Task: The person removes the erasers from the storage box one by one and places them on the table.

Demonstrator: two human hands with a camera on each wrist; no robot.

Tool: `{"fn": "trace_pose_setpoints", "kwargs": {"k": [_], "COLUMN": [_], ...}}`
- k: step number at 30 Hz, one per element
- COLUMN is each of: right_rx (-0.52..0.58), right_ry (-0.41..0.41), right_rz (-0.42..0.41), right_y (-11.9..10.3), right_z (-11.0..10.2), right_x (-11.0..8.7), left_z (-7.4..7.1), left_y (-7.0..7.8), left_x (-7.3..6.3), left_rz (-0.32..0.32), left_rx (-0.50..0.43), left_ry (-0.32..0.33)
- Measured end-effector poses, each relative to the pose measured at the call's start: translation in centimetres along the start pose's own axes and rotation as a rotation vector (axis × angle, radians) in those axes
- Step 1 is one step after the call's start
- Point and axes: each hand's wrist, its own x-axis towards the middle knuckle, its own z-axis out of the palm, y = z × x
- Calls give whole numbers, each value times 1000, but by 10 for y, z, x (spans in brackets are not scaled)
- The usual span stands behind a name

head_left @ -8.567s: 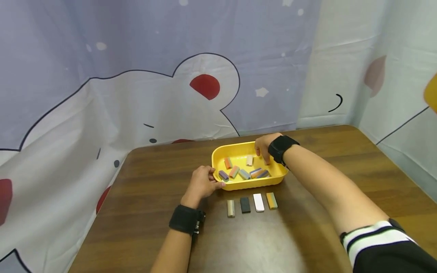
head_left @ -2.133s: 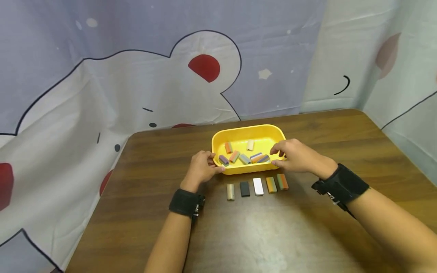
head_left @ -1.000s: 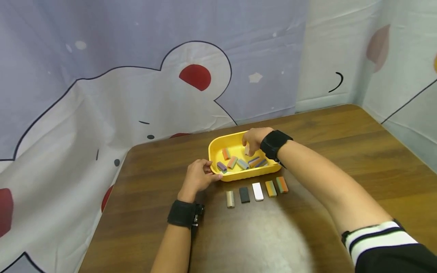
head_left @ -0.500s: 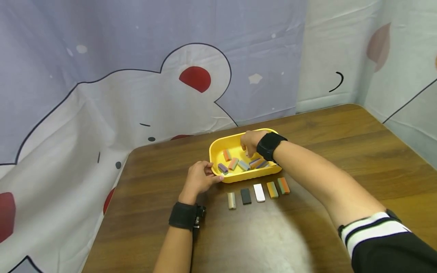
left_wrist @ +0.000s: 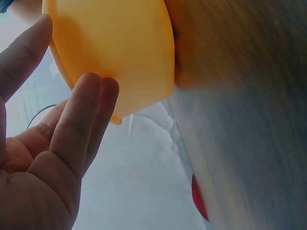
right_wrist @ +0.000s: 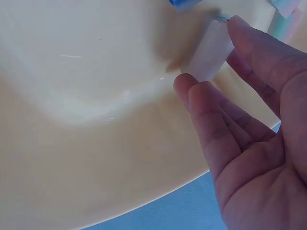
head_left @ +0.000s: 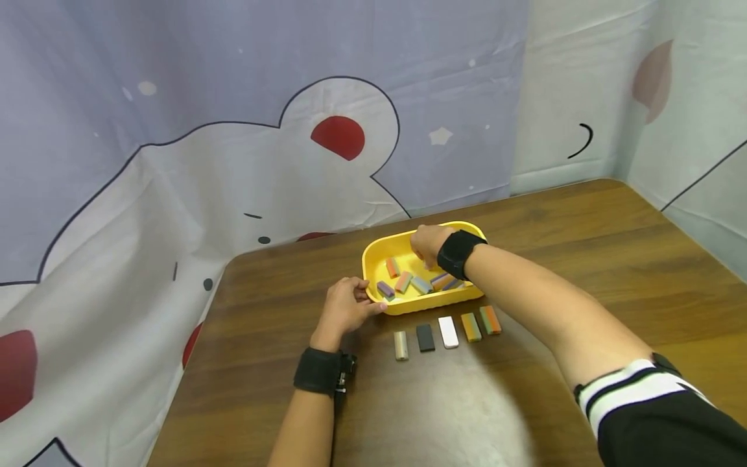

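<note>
My left hand (head_left: 344, 306) grips the near left corner of a yellow tray (head_left: 423, 303), thumb on the rim; in the left wrist view the fingertips touch the tray's outer wall. Inside the tray, my right hand (head_left: 428, 244) reaches down from the right. The right wrist view shows its thumb and fingertips pinching a small whitish eraser (right_wrist: 211, 51), which is hidden by the hand in the head view. Several other erasers lie in the tray, among them an orange and green one (head_left: 392, 267), a purple one (head_left: 385, 290) and a grey-blue one (head_left: 421, 285).
In front of the tray, several erasers form a row on the wooden table (head_left: 262, 415): beige (head_left: 401, 346), black (head_left: 425, 338), white (head_left: 448, 332), yellow and green (head_left: 471, 327), orange and green (head_left: 490, 320). A patterned curtain (head_left: 233, 181) hangs behind the table.
Since the oldest frame, an orange and green eraser has joined the row's right end. My right hand has moved from the tray's right side onto the whitish eraser. The left hand stays put.
</note>
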Motion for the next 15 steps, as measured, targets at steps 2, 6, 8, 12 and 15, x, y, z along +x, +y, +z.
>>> {"fn": "trace_pose_setpoints", "kwargs": {"k": [2, 6, 8, 12, 15], "right_rx": [-5, 7, 18, 35, 41], "right_ry": [4, 25, 37, 47, 42], "right_rz": [6, 0, -7, -13, 0], "right_y": [1, 4, 5, 5, 4], "right_z": [1, 4, 6, 9, 10], "right_x": [1, 4, 4, 5, 5], "left_z": [0, 0, 0, 1, 2], "left_y": [1, 2, 2, -1, -3], "left_x": [0, 1, 2, 2, 3], "left_rz": [4, 8, 5, 16, 25], "left_rx": [0, 3, 2, 10, 5], "left_ry": [-1, -2, 0, -6, -15]}}
